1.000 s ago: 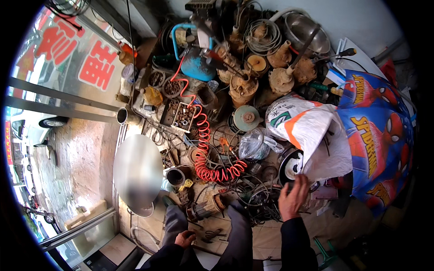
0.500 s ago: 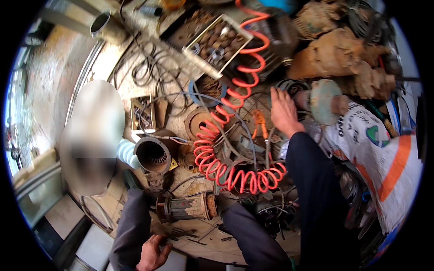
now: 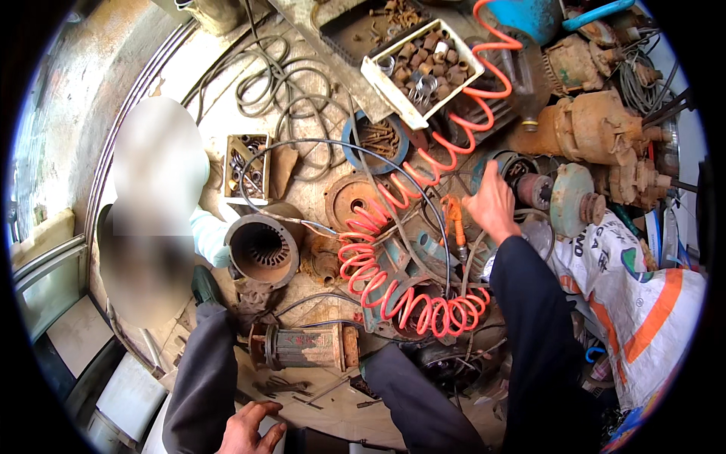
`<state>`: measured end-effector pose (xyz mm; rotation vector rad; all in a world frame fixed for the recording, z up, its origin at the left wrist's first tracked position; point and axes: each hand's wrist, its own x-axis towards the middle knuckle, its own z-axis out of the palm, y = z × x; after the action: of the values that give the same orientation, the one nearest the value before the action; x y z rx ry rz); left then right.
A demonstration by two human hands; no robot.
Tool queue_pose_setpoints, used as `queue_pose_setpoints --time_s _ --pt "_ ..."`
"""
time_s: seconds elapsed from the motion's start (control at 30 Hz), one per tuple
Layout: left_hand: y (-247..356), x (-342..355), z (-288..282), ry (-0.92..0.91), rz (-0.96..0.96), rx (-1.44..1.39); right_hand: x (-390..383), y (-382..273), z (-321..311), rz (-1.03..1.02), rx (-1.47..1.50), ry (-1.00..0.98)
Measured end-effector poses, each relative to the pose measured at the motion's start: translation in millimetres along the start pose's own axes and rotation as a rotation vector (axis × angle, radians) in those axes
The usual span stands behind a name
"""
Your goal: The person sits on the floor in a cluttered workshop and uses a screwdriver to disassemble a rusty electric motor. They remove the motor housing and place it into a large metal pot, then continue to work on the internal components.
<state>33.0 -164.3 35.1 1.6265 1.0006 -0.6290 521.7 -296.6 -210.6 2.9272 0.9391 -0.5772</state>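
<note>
Reaching beside an orange tool [image 3: 454,215], the right hand [image 3: 493,204] (hold unclear) sits apart from the half-open left hand [image 3: 248,430].

My right sleeve [image 3: 541,340], one, long, dark navy, plain, to the right of the rusty motor [image 3: 306,348]; my trousers, one pair, charcoal grey, creased, left leg [image 3: 203,378] to the motor's left, right leg [image 3: 416,393] to its lower right; my shoe [image 3: 204,286], dark green, to its upper left; my left hand [image 3: 252,427] and right hand [image 3: 494,206], bare
</note>
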Motion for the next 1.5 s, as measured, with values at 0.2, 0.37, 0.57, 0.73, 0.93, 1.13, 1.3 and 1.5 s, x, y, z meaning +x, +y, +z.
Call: queue_pose_setpoints --time_s 0.2,0.37,0.57,0.73,0.93,1.13,1.3,1.5 --pt "-21.7 -5.5 5.4 0.019 -0.029 -0.034 -71.6 7.9 -11.5 -0.316 0.094 0.284" --pt "-24.8 -2.0 1.1 -0.030 -0.064 -0.020 -117.0 -13.8 -62.7 -0.610 -0.031 0.432" --pt "-48.8 -1.6 3.8 0.043 0.112 -0.031 -103.4 -14.0 -75.9 -0.532 -0.371 0.293" --pt "-59.0 -4.5 1.4 0.082 0.091 -0.071 -84.0 -60.9 -124.6 -0.272 -0.210 0.238" --pt "-55.7 -6.0 -5.8 0.056 0.043 -0.154 -89.6 -76.6 -175.9 -0.289 -0.783 -0.085" --pt "-53.7 -14.9 -15.2 0.049 -0.008 -0.192 -117.5 -71.6 -253.0 -0.353 -0.363 0.024" --pt "-80.1 -15.3 -16.4 0.082 -0.081 -0.654 -185.8 -161.0 -265.0 -0.068 0.321 -0.173" --pt "-134.5 -20.0 -58.2 0.392 -0.179 -0.995 -239.5 -307.6 -159.7 0.367 1.551 -0.616"
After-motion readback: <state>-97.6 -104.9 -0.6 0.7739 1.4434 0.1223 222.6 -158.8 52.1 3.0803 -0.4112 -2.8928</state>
